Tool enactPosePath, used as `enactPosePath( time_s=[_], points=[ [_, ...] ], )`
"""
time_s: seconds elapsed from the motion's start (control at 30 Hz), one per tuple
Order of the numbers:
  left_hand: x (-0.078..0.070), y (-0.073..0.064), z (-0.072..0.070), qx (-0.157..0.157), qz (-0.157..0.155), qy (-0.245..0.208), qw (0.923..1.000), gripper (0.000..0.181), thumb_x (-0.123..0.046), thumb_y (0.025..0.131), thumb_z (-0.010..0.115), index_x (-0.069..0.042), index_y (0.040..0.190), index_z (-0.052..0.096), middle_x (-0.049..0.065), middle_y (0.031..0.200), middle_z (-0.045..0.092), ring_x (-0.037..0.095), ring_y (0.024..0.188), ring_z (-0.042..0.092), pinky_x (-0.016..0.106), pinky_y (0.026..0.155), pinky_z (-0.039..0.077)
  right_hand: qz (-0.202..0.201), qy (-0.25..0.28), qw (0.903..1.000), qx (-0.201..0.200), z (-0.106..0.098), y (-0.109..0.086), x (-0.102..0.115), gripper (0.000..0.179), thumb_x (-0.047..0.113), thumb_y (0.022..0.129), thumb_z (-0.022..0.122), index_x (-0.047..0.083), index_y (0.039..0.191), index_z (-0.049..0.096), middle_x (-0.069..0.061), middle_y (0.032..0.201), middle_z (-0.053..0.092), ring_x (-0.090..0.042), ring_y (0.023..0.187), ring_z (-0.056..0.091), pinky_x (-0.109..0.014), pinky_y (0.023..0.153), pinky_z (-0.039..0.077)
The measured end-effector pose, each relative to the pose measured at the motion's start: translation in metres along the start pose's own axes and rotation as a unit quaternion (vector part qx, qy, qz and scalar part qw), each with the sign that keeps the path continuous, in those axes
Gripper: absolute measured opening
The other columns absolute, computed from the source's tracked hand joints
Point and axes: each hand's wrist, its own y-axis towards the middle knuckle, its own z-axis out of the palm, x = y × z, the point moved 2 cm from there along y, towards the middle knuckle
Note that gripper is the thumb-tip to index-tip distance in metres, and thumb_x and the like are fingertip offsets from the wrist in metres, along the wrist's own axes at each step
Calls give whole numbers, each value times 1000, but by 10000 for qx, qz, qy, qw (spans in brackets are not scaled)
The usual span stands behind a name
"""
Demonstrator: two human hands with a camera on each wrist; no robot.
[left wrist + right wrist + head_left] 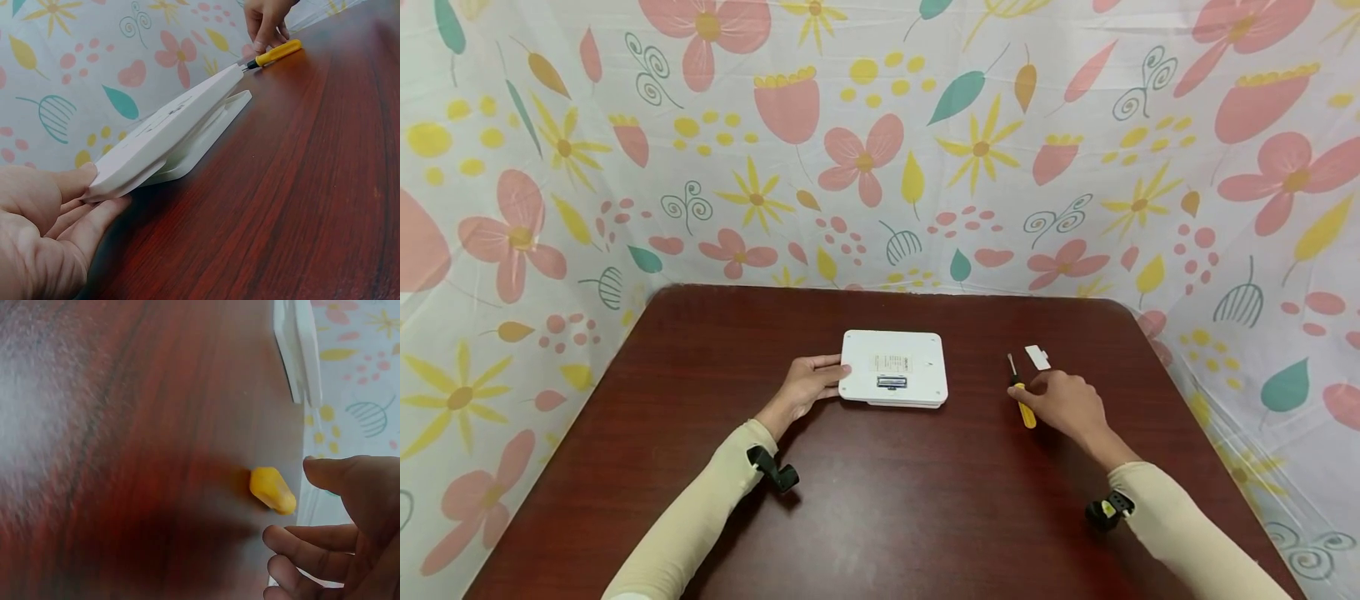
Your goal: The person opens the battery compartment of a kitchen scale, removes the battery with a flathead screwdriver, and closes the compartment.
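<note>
Left hand pinches the white device; right hand (fingers parted) hovers at the yellow screwdriver.

A dark reddish-brown table is backed by flower-printed white cloth across the upper half of the frame.
Pink blossoms, yellow flowers and teal leaves are scattered over it down both edges; a soft sheen is cast on the wood at lower centre.

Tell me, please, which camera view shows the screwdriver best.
The head view, since the screwdriver shows both shaft and handle. The left wrist view shows its handle, the shaft mostly hidden; the right wrist view, only the foreshortened yellow handle.
</note>
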Motion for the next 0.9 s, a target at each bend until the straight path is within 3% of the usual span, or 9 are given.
enactPosePath(
  time_s=[0.2,0.6,0.73,0.9],
  points=[
    [0,-1,1,19,15,-49,10000,45,0,95,71,11,137,58,25,119,70,18,90,73,34,78,63,11,30,10000,-19,9,0,0,46,53,90,74,8,95,78,2,69,68,-19,58,55,-33,49,43],
    [2,2,1,-14,9,-114,9999,43,-1,95,71,10,135,60,23,116,71,19,89,73,34,77,64,31,16,9997,-227,10,2,0,28,32,94,73,5,98,79,-11,87,74,-23,64,61,-40,52,50],
    [2,1,1,-43,-14,-170,9998,44,0,95,71,10,135,60,23,115,72,19,89,73,34,77,64,-171,98,9993,-319,1,4,5,29,29,98,68,2,105,75,-14,87,73,-26,65,61,-44,53,50],
    [1,0,0,-78,5,-172,9998,44,0,95,71,10,136,59,23,117,71,19,91,73,34,78,64,-600,296,9973,-299,-22,5,20,29,28,104,61,0,110,66,-12,79,68,-21,59,53,-36,50,41]
  ],
)
